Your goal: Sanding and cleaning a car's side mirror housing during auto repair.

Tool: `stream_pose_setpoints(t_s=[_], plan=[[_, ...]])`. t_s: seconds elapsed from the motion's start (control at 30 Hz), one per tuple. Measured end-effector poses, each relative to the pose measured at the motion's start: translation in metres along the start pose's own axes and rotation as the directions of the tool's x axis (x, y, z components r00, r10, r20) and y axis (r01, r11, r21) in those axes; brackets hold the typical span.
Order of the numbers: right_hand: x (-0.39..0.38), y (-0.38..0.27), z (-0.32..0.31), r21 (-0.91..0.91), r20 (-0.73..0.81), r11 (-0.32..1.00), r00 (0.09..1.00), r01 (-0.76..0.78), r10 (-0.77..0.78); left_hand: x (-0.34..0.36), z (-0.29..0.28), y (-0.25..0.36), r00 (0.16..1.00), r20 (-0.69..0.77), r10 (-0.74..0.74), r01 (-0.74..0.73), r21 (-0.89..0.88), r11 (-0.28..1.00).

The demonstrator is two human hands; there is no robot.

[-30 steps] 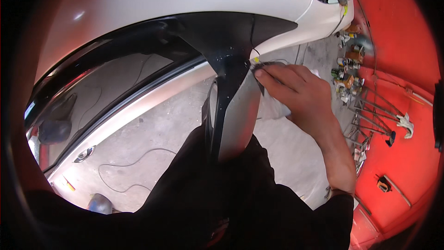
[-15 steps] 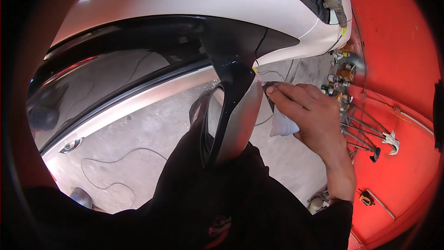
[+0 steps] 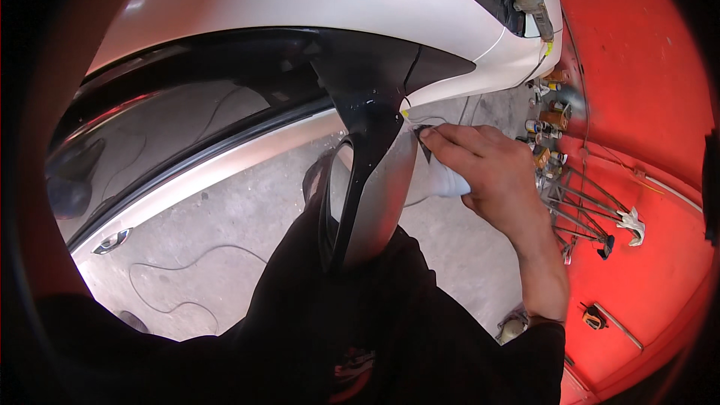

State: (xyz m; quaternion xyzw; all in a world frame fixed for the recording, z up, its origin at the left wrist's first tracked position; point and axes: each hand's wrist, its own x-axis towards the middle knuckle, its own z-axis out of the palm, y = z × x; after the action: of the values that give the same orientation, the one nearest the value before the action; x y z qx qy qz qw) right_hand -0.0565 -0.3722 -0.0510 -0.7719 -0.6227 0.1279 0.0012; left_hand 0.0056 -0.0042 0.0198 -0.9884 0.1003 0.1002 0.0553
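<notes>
My right hand (image 3: 487, 169) is closed beside the outer edge of the car's side mirror (image 3: 385, 199), whose shell is matte grey with a black arm. Its fingers press a thin dark sheet (image 3: 424, 137), like folded sandpaper, near the upper end of the shell. A pale, bluish-white piece, cloth-like (image 3: 444, 181), hangs below the fingers and reaches toward the shell; whether the hand also grips it I cannot make out. The mirror joins the black window trim (image 3: 375, 60) of the white car (image 3: 262, 0). My left hand does not show.
A car door (image 3: 247, 142) runs along the left. A thin cable (image 3: 202, 255) lies on the grey floor (image 3: 285, 202). Several cans and boxes (image 3: 551, 124) line the red wall (image 3: 637, 90). Farther down stand a metal frame (image 3: 581, 199) and a tape measure (image 3: 594, 317).
My right hand has shifted slightly up and left with the dark sheet. The pale piece has swung up and left toward the mirror shell. The whole view has moved slightly.
</notes>
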Motion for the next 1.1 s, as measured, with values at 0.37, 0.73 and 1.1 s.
stream_pose_setpoints(t_s=[0.37, 0.73, 1.1], plan=[[-0.007, 0.0, 0.005, 0.012, -0.023, 1.0, 1.0, 0.01, -0.01, -0.02, -0.008, 0.018, 0.995, -0.072, -0.065, 0.078, 0.186, 0.98], [-0.004, -0.003, 0.008, 0.049, -0.058, 0.999, 0.998, 0.013, -0.01, -0.004, -0.007, 0.006, 0.997, 0.007, -0.071, 0.069, 0.153, 0.986], [-0.007, -0.008, 0.012, 0.003, -0.253, 0.988, 0.956, 0.152, -0.146, -0.011, -0.008, 0.009, 0.998, 0.002, -0.062, 0.061, 0.122, 0.991]])
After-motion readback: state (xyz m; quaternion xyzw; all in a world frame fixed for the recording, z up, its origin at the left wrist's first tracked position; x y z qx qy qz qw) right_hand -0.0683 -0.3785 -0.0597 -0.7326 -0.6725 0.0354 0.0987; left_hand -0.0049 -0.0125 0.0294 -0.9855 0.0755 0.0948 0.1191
